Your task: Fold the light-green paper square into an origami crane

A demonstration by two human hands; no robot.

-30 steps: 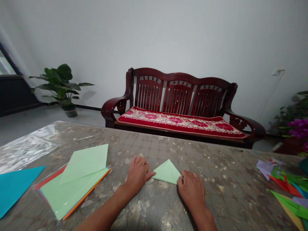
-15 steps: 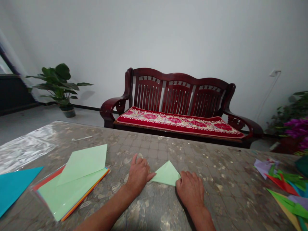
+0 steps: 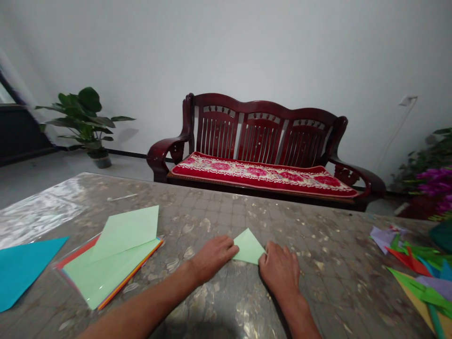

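Observation:
A small folded sheet of light green origami paper (image 3: 248, 247) lies on the table, its peak pointing away from me. At its left corner, the fingers of my left hand (image 3: 216, 256) are closed on the paper. My right hand (image 3: 280, 269), fingers curled, grips the right corner. Both corners are covered by my fingers, so the exact pinch is hidden.
Left of my arms lies a pack of colored paper (image 3: 116, 270) with a loose light green sheet (image 3: 130, 230) on top. A blue sheet (image 3: 28, 266) is at the far left. Several folded paper pieces (image 3: 420, 278) crowd the right side. A wooden bench (image 3: 263, 136) stands beyond the table (image 3: 335, 282).
My left hand has moved right, and its spread fingers have closed on the paper's left corner. The right hand stays at the right corner. The view has shifted slightly.

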